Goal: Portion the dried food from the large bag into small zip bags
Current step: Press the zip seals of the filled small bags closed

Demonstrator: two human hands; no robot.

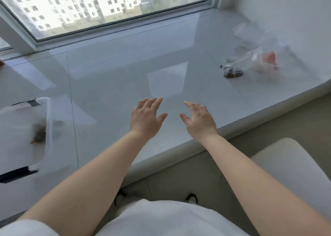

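A wide glossy white window sill [125, 70] runs under a large window [100, 4] that looks out on apartment blocks, and it serves as the bench. Over its near middle the left hand [146, 118] and right hand [199, 120] hover side by side, palms down, fingers spread and relaxed, thumbs pointing toward each other, holding nothing; both bare forearms reach forward from the body. Far to the right, well apart from the hands, lies a blurred heap of clear plastic bags [258, 56] with orange and white contents, and just beside it on the left a small zip bag [232, 72] of dark dried food. At the left edge sits a clear plastic container [47, 128] with a dark clump inside
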